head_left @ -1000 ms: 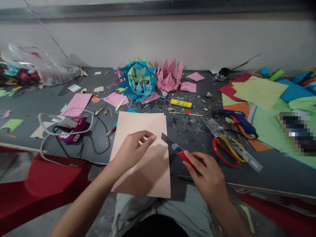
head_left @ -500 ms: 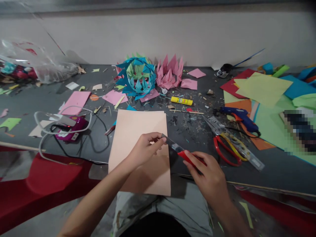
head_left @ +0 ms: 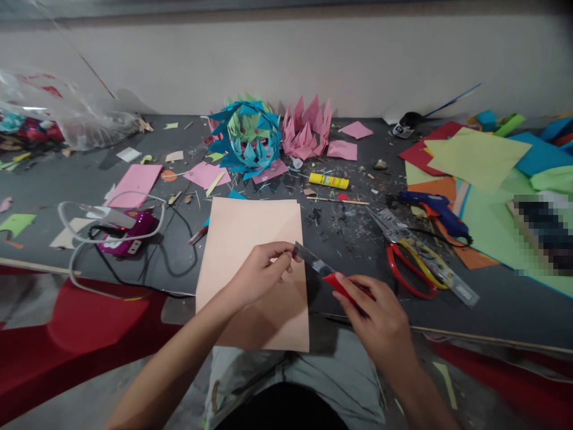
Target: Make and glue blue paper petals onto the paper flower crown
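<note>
My right hand (head_left: 376, 307) is closed round the red handle of a utility knife (head_left: 342, 288), whose blade is extended and slants up to the left. At the blade's far end, my left hand (head_left: 271, 269) has its thumb and forefinger pinched on the tip, with the other fingers curled below. Both hands are raised in front of me. Beneath the left hand lies a stack of peach paper (head_left: 250, 224), its near end jutting over the table edge above my lap.
Red-handled scissors (head_left: 409, 275) and a blue glue gun (head_left: 441, 215) lie right, near coloured paper sheets (head_left: 483, 158). A yellow glue stick (head_left: 329, 180) and folded paper rings (head_left: 308, 134) sit farther back. Left is a purple power adapter (head_left: 128, 236) with cables. Paper scraps litter the table.
Almost nothing differs. The left fingertips have shifted very slightly at the blade's tip, and the whole view has tilted a little.
</note>
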{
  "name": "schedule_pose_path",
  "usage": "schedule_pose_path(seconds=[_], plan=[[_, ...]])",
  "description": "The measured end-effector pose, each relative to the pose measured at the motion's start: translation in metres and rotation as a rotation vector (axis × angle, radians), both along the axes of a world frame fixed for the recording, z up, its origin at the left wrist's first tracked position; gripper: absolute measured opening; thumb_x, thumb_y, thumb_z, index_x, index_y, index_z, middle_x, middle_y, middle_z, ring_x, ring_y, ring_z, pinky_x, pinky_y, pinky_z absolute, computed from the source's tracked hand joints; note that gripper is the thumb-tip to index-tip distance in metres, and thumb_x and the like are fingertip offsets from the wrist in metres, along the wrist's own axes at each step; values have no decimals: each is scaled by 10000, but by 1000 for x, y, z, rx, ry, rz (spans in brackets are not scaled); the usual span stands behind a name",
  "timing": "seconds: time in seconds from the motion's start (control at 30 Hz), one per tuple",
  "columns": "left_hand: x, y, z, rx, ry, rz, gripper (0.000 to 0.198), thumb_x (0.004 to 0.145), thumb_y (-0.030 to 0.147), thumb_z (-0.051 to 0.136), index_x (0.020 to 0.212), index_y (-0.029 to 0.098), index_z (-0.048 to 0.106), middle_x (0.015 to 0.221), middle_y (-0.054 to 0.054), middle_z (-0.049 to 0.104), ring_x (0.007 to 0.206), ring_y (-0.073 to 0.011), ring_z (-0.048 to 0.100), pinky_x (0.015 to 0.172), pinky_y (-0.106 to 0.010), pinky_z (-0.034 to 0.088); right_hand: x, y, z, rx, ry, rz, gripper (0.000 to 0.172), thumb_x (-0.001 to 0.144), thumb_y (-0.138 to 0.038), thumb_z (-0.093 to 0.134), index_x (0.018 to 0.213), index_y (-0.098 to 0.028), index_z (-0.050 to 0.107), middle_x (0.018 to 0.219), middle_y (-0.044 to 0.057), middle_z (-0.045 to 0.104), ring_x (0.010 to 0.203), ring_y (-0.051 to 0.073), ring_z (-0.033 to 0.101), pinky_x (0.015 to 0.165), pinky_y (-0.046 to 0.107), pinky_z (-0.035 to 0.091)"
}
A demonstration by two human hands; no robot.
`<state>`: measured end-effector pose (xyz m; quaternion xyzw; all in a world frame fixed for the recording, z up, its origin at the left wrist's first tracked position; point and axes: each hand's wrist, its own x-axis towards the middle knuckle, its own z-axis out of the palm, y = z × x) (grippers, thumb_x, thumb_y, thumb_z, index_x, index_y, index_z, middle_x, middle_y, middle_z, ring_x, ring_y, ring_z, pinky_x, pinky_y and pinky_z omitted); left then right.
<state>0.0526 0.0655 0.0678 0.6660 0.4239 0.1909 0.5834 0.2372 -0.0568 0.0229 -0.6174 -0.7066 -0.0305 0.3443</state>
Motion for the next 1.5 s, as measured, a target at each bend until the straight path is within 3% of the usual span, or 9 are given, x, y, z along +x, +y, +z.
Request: schedule_pose_path(seconds=[0.1,0.27,0.47,0.63,0.97,1.33,1.5], plan=[[1,-1,0,-8,2,39,258,837,312,424,830,150,626,828,-51,637,646,-112,546,490,-190,463,1,1,1,7,-2,-12,364,829,-152,592,1182,-236,562,913,52,596,788,162,559,701,305,483],[4,0,-2,147,82,71,241,815,352,504,784,150,631,724,-25,613,633,-113,534,503,-190,432,1,0,0,6,-24,-19,369,830,-160,592,1188,-245,559,913,48,597,782,163,558,696,303,482],[7,0,-5,376,186,98,160,798,234,513,756,162,649,680,-8,636,593,-96,521,529,-195,400,0,0,0,1,-72,-25,359,834,-160,588,1184,-235,565,907,52,599,792,165,557,695,296,480],[7,0,-6,461,209,88,168,789,198,498,739,158,653,684,-19,657,578,-99,531,529,-208,401,0,0,0,-9,-58,-24,385,844,-168,575,1216,-260,539,911,46,599,796,164,564,705,304,486],[9,-2,-4,451,183,106,171,795,266,534,730,165,657,648,-10,636,545,-85,511,492,-192,400,0,-1,0,-12,-71,-36,385,844,-177,576,1216,-269,541,913,47,606,789,163,568,706,311,485],[7,-3,-1,442,163,104,169,778,186,495,749,157,659,682,-23,650,590,-97,535,497,-185,407,0,-1,1,5,-71,-42,351,842,-178,574,1185,-253,570,891,50,615,777,161,568,691,300,484],[8,-5,-1,390,129,133,194,808,263,502,730,154,643,670,-26,632,575,-94,530,472,-179,407,0,-1,0,3,-74,-58,322,837,-187,581,1153,-247,595,888,53,617,775,163,568,695,301,480]])
